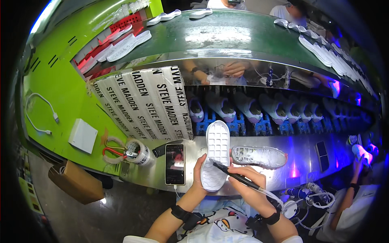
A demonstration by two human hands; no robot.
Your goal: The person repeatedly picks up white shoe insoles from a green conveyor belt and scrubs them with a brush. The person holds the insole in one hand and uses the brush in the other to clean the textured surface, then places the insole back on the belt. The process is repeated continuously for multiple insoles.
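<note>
A white shoe sole (218, 139) stands nearly upright in front of me, its gridded inner face turned up to view. My left hand (197, 172) grips it by the left edge, near the lower end. In my right hand (250, 184) is a black-handled brush (242, 179), held like a pen. Its dark tip meets the middle of the sole, and a pale tube runs from its rear end. Just right of the sole lies a whitish, sole-shaped piece (259, 157) on the metal bench (279, 178).
A phone (175, 164), tape roll (142, 154) and red-handled scissors (112, 152) lie left. Behind stands a printed white carton (142, 103). Shoe uppers (251, 107) line a lower shelf beneath a green belt (251, 36) carrying soles. Another person's arm (348, 198) works at right.
</note>
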